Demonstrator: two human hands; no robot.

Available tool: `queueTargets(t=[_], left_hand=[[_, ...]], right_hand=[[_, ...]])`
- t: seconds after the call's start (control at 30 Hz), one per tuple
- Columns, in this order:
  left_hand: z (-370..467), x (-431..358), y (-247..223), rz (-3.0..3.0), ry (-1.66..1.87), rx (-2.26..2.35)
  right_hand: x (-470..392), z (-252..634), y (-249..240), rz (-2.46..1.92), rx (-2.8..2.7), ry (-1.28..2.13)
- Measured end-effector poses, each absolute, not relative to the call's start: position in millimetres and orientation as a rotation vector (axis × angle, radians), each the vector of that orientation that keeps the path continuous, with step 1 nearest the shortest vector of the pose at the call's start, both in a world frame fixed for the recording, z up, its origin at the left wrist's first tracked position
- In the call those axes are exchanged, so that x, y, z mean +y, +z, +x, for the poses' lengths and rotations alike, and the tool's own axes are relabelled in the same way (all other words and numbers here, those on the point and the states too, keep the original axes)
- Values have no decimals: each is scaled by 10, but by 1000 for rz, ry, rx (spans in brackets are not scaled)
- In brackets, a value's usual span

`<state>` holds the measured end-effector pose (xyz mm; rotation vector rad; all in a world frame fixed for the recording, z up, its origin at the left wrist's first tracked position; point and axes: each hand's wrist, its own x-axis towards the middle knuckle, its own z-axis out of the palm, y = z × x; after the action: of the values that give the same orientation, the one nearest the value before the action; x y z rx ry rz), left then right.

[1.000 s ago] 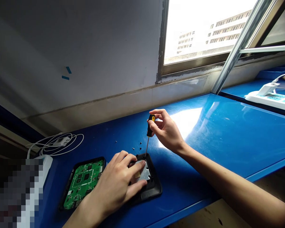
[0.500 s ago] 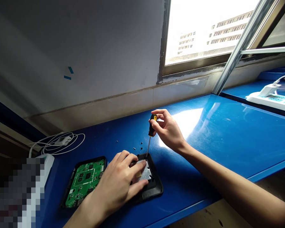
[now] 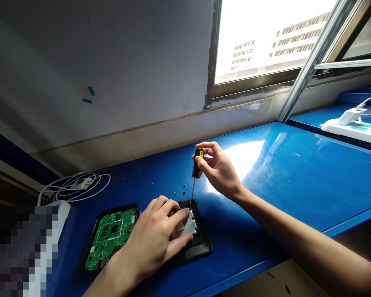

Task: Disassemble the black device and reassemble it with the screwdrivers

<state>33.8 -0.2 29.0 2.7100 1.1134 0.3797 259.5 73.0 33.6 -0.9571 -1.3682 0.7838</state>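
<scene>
My right hand [image 3: 218,170] is closed around the black and yellow handle of a screwdriver [image 3: 198,164]. The screwdriver stands nearly upright, its tip at the upper edge of a silver metal plate [image 3: 190,226]. That plate lies inside a black plastic housing [image 3: 206,243] on the blue table. Over the housing's left part rests my left hand [image 3: 157,231], thumb and index finger spread apart on the plate. It hides much of the housing. Just left of this hand lies a green circuit board [image 3: 111,231] in a black tray-like shell. Where the tip meets the plate, details are too small to make out.
Several small screws [image 3: 184,192] lie on the blue table [image 3: 297,181] behind the housing. A coiled white cable [image 3: 103,187] with an adapter sits at the left. A white power strip [image 3: 355,128] is at the far right, beyond a metal frame post [image 3: 309,70].
The screwdriver and my right hand have shifted very slightly left. My left hand stays on the plate.
</scene>
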Motion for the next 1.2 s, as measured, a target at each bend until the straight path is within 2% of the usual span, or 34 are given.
queueTargets(t=[0.4,0.67,1.0,1.2], left_hand=[[366,24,306,2523,286,1184],[350,34,284,2476,295,1200],[366,16,337,2454,309,1200],[367,18,336,2422,281,1246]], right_hand=[[544,2613,391,-567,-1662,689],[452,2642,407,-467,-1825,707],[409,2502,429,-646,-1755,231],[362,2501,392,-590,-1795,403]])
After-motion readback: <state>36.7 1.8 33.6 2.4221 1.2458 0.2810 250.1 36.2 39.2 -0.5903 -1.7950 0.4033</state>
